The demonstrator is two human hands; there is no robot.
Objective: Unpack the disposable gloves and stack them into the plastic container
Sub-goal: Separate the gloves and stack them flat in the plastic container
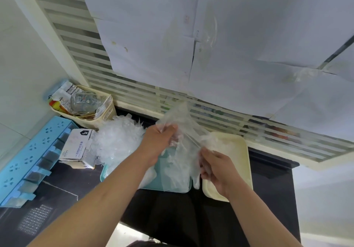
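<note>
A clear disposable glove [182, 124] is stretched between both hands above a teal plastic container [172, 188]. My left hand [160, 141] grips its upper part with curled fingers. My right hand [216, 168] pinches its lower right edge. More clear gloves lie in the teal container under the hands. A loose heap of gloves [118, 139] sits to the left of it. A cream plastic tray [243, 162] to the right holds a few gloves at its far end. An opened white glove box [76, 147] lies left of the heap.
A cream basket [104, 116] with a glass jar and packets stands at the back left. A light blue rack [28, 160] lies along the left wall. Everything rests on a dark counter [172, 212] below a slatted window covered with paper sheets.
</note>
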